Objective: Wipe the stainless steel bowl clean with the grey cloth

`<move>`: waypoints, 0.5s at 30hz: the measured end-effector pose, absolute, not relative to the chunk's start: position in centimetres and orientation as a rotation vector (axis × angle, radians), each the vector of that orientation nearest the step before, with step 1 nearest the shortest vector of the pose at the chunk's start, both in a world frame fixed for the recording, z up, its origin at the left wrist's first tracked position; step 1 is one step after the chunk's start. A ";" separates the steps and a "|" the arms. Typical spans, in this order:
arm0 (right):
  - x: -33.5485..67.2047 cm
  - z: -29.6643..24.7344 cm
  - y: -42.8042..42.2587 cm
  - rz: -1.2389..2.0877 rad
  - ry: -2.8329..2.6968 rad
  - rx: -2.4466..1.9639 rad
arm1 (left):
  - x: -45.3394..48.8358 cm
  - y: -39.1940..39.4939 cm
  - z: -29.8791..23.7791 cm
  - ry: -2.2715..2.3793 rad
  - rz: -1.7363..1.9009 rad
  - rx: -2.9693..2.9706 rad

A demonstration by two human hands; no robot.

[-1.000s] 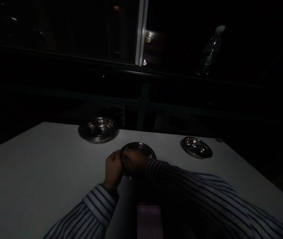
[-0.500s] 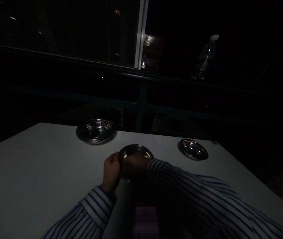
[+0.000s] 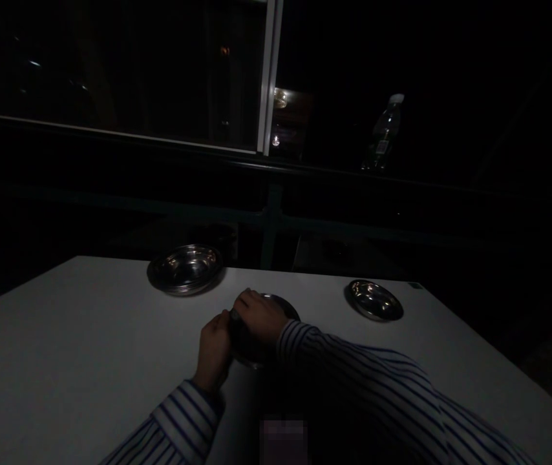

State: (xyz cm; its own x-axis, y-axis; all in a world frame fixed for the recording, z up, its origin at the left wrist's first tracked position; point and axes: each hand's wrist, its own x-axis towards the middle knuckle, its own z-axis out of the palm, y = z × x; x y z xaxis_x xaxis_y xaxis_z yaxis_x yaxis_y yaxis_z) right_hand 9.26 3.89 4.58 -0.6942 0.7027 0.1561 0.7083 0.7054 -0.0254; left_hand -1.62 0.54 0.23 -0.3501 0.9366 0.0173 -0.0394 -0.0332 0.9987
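A shiny, shallow round metal dish is in front of me, over the middle of the white table. My left hand grips its left rim, thumb on top and fingers closed around the edge. Reaching across from the right, my right hand lies over the dish's far left rim. Its fingers are curled down with their tips hidden, and whether something thin is under them I cannot make out. Most of the dish's inside is in dark shadow.
Several nested metal dishes sit at the back left of the white table. One metal dish lies at the back right. Beyond the table stand a clear plastic bottle with a white cap and a window frame. The room is very dark.
My right hand has moved from inside the dish up to its far left rim. My left hand keeps its grip on the rim. The whole view has shifted slightly.
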 end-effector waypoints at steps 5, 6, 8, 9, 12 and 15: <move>11.9 5.9 5.0 -0.216 -2.804 -1.337 | -1.6 0.3 0.8 1.457 1.410 1.016; 12.6 6.2 4.8 -0.220 -2.814 -1.377 | -1.5 0.2 0.9 1.484 1.410 1.024; 14.0 6.7 4.2 -0.200 -2.838 -1.440 | -1.4 0.2 0.9 1.513 1.429 1.029; 14.5 6.9 3.7 -0.177 -2.849 -1.463 | -1.4 0.2 0.9 1.517 1.440 1.031; 15.3 7.2 2.3 -0.046 -2.899 -1.473 | -1.3 0.2 0.8 1.527 1.456 1.049; 15.0 7.4 1.0 0.157 -2.947 -1.402 | -1.4 0.2 0.7 1.548 1.454 1.061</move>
State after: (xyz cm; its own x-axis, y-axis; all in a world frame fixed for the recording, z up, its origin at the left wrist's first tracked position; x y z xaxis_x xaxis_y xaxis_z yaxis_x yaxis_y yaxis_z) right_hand 14.98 0.97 7.39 -0.6254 0.7650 -0.1540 0.7770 0.6286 -0.0329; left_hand -1.40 0.17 0.65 -0.3764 0.9263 0.0179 0.0759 0.0116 0.9970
